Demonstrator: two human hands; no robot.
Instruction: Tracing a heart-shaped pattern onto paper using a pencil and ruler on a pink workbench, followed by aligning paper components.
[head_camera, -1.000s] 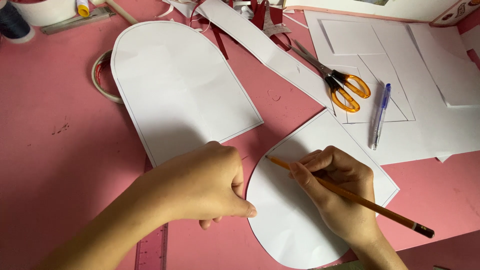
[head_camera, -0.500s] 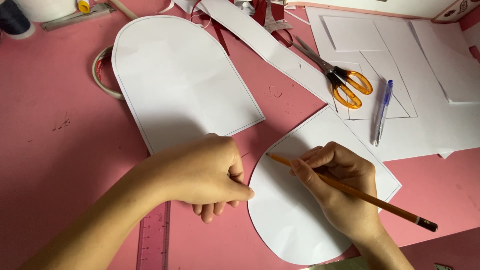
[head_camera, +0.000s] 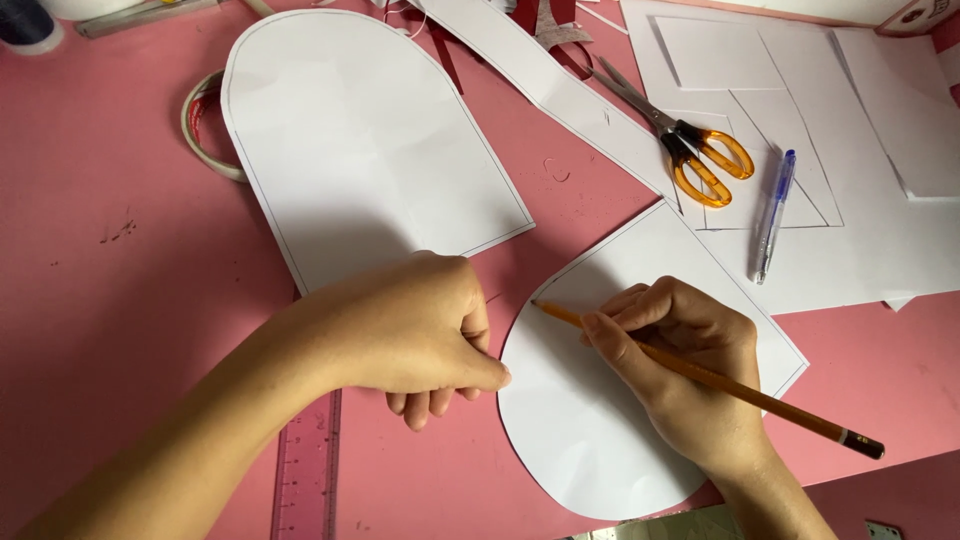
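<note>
Paper cutout (head_camera: 600, 420), already cut round, lies under the right hand (head_camera: 690, 370), which grips a pencil (head_camera: 720, 380) at its upper edge, the left hand (head_camera: 420, 330) curled loosely beside; little marking appears done.

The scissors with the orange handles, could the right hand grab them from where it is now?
Probably yes. The scissors lie in the open on white paper, just above the right hand, with nothing between them. But that hand holds a pencil, so it would likely need to put it down first.
</note>
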